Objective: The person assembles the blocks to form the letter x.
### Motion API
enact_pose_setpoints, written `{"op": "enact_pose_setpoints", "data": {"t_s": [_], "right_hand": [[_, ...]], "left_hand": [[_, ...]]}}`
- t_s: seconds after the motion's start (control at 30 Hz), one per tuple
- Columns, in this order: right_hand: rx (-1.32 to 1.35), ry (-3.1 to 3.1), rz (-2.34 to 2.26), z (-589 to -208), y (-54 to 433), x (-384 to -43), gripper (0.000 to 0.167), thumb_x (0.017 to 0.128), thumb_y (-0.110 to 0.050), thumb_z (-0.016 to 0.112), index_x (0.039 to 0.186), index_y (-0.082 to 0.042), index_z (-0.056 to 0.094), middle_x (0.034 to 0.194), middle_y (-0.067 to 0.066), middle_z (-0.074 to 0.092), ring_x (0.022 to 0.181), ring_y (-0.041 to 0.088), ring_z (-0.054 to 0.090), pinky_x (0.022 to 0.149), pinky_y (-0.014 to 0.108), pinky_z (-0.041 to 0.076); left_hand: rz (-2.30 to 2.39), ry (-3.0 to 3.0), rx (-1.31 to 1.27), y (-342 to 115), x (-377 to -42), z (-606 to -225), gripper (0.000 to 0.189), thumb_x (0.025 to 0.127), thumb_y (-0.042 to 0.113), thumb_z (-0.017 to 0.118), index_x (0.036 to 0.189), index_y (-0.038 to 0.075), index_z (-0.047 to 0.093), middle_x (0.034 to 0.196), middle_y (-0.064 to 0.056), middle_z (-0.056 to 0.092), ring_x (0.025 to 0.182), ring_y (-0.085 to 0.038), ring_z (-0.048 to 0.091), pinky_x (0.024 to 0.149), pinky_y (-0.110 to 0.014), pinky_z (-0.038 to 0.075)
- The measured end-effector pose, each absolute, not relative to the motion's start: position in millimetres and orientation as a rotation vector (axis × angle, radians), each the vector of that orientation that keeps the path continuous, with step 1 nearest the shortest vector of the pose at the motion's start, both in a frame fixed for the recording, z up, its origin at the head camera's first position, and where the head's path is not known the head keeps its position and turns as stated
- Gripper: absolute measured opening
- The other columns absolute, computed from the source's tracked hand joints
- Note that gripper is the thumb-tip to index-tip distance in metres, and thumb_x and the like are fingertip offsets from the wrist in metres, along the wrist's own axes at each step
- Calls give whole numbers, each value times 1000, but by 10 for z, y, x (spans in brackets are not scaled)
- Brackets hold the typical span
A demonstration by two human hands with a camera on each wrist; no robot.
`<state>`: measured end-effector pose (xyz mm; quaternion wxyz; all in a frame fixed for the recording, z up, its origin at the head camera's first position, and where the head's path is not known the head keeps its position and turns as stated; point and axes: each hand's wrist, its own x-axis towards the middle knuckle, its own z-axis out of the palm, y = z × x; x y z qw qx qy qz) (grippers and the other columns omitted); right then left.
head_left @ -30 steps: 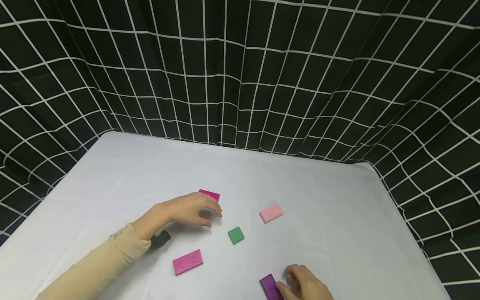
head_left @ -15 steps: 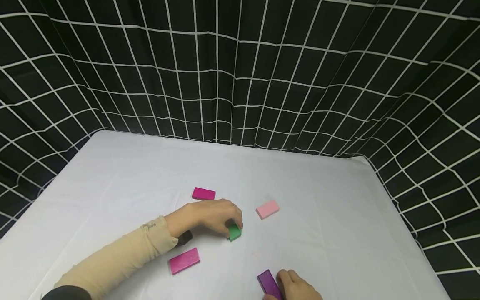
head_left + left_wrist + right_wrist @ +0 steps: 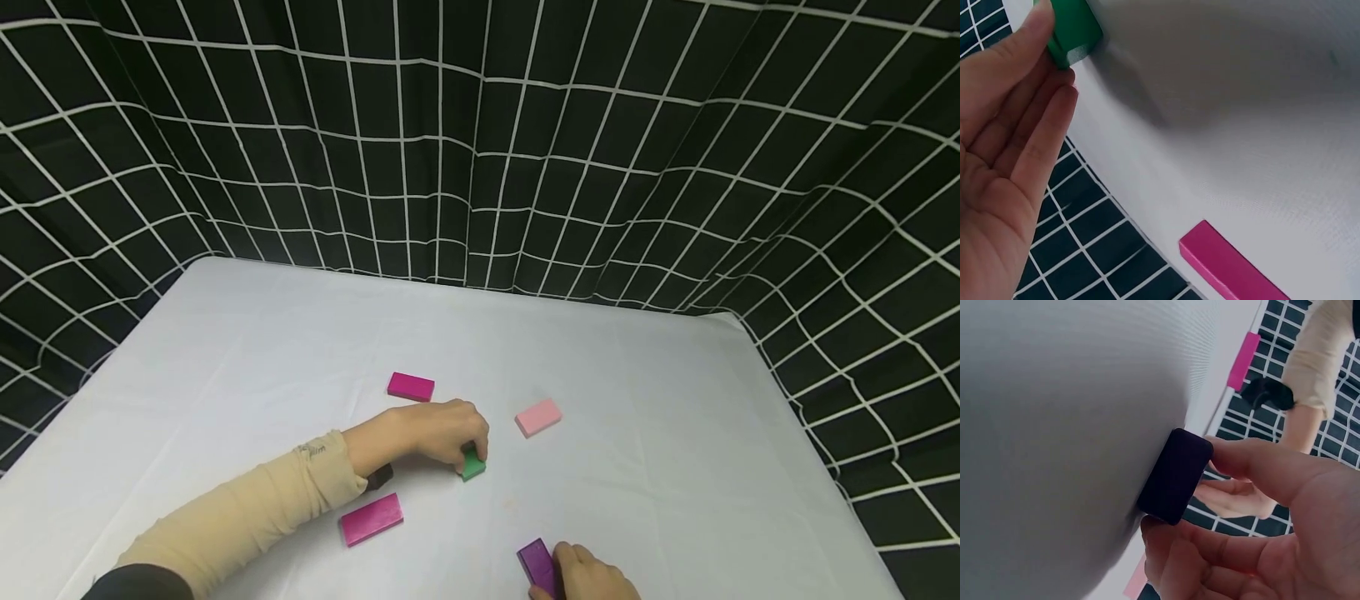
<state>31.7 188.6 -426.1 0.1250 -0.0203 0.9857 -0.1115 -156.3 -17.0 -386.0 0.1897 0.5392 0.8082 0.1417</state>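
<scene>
My left hand (image 3: 446,429) pinches a small green block (image 3: 472,467) on the white cloth, near the middle of the table. In the left wrist view the thumb lies against one face of the green block (image 3: 1080,28), and the fingertips are at its lower edge. At the front edge of the head view, my right hand (image 3: 595,575) holds a purple block (image 3: 536,561). Seen from the right wrist, this block (image 3: 1175,477) looks nearly black, with the thumb at one end and the fingers at the other, close over the cloth.
A light pink block (image 3: 538,417) lies right of my left hand. One magenta block (image 3: 411,387) is behind the left wrist, and another pink block (image 3: 372,519) lies in front of the forearm. A dark gridded curtain (image 3: 450,167) borders the white table (image 3: 675,433).
My left hand has moved right and forward from beside the far magenta block and taken hold of the green block. My right hand has closed around the purple block.
</scene>
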Motion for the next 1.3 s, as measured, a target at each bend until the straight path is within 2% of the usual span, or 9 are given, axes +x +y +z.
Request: {"op": "enact_pose_setpoints", "data": {"t_s": [0.23,0.5,0.73,0.83,1.1,1.3], "right_hand": [[-105,2914,-362,-4208,1862,293,38,76,-38,76,81,-7,54,62,-5,40,49,10,40,44,26,36],[-119,2917,-375,-4175,1809,240,38,77,-37,76,78,-6,54,61,-3,41,49,10,41,45,25,38],[-129,2908,-380,-4189,1782,212,39,77,-37,76,78,-4,55,61,-3,42,49,10,42,45,25,39],[-129,2908,-382,-4190,1766,201,39,77,-37,76,78,-5,55,61,-3,42,49,10,42,45,25,38],[-169,2938,-408,-4172,1749,172,38,76,-35,76,74,-6,52,60,-3,41,49,9,41,44,25,37],[-178,2988,-390,-4149,1725,144,39,75,-35,78,72,-7,51,59,-4,40,48,8,40,44,24,35]], "left_hand": [[378,2310,1412,-110,-1502,-3814,25,74,-4,79,95,9,78,89,6,70,78,-4,52,71,-16,44],[324,2332,1434,-100,-1480,-3795,24,74,-4,78,94,9,79,84,6,69,74,-3,51,68,-14,43],[302,2341,1520,-82,-1448,-3789,20,72,-10,75,76,9,75,71,7,62,65,-5,46,59,-13,40],[291,2342,1519,-75,-1446,-3791,21,72,-11,74,73,10,74,69,8,61,64,-4,45,58,-12,38],[343,2334,1390,-74,-1509,-3803,26,71,-5,80,91,12,80,82,8,70,77,-4,54,68,-14,45],[340,2330,1353,-57,-1547,-3824,28,69,-2,84,92,13,80,83,9,71,81,-3,55,72,-15,45]]}}
